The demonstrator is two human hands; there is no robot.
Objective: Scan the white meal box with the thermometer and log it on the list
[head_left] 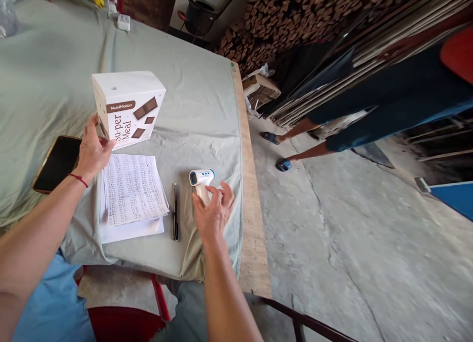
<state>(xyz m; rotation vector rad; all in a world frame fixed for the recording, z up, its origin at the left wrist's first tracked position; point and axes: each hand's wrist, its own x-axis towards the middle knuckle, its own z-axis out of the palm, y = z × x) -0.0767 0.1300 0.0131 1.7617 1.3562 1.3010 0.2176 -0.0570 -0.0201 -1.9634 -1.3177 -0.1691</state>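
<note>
A white NutriMotion box (136, 110) with pictures of brown bars stands upright on the table. My left hand (94, 152) is at its lower left corner, thumb towards the front face and fingers along the side. My right hand (214, 211) has thumb and fingers round the handle of a white and blue infrared thermometer (202, 177), which lies on the cloth near the table's right edge. Between my hands are handwritten sheets of paper (135, 189) and a black pen (175, 214). A dark phone (57, 164) lies by my left wrist.
A grey-green cloth (192, 95) covers the table, leaving a bare wooden edge (254, 223) at right. A white plug adapter (123, 22) sits at the back. A person in dark trousers and blue sandals (284, 164) stands on the concrete floor. Stacked firewood (281, 17) lies beyond.
</note>
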